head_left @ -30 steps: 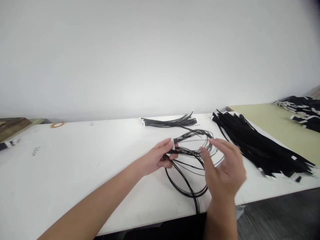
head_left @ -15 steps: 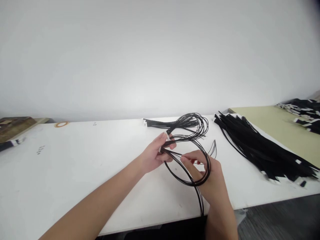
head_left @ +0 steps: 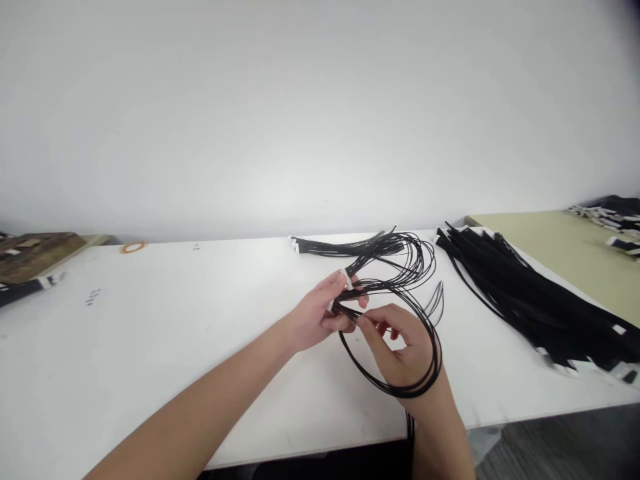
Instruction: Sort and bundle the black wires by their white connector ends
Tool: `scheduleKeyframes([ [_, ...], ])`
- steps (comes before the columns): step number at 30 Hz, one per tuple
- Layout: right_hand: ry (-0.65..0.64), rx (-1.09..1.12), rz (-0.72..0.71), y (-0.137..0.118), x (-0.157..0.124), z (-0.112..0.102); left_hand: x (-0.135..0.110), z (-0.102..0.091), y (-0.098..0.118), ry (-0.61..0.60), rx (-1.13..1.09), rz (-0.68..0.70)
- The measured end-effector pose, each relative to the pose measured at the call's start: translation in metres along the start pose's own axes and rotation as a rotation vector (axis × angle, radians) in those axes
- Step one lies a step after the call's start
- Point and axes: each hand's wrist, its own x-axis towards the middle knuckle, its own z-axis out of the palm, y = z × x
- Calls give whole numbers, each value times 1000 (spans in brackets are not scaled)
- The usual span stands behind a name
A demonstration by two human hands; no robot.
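My left hand (head_left: 330,303) is closed around the white connectors (head_left: 347,279) of a black wire harness (head_left: 385,387), held above the white table. From the connectors the thin black wires curve away to the right in large loops. My right hand (head_left: 400,337) pinches some of the wires close to the lower connector, thumb and forefinger together. One loop passes over my right wrist, and a few wire ends hang below past the table's front edge. Loose wire tips stick up just right of my right hand. The fingers partly hide the connectors.
Behind my hands lies a bundle of black wires (head_left: 345,247) with white ends. A big pile of black cables (head_left: 530,293) covers the right of the white table (head_left: 150,353). A tape roll (head_left: 134,247) rests at the back left. More cables (head_left: 613,213) sit far right.
My right hand has moved closer to the connector, and the wire loop now lies lower over my right wrist. In view, both hands and the harness sit slightly farther right.
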Motion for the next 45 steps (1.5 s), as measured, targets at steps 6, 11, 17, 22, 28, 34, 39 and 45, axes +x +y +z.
scheduleKeyframes([
  [6,22,-136,-48,8,1,3,0,-1,0,7,4,-15],
  [11,50,-187,-35,2,1,1,2,-1,0,21,7,-28],
  [17,-62,-66,-96,-1,1,-5,2,-2,-2,32,21,2],
  [22,-109,-21,-94,6,1,-4,2,1,1,80,43,-10],
  [28,-106,-64,-58,8,-1,0,1,4,3,123,64,-26],
  [34,-127,-200,-70,13,-1,2,1,3,0,85,38,-26],
  [39,-45,-156,43,8,-1,8,1,1,-1,78,46,-32],
  [45,-109,235,311,-1,0,-12,4,0,-3,100,71,-26],
])
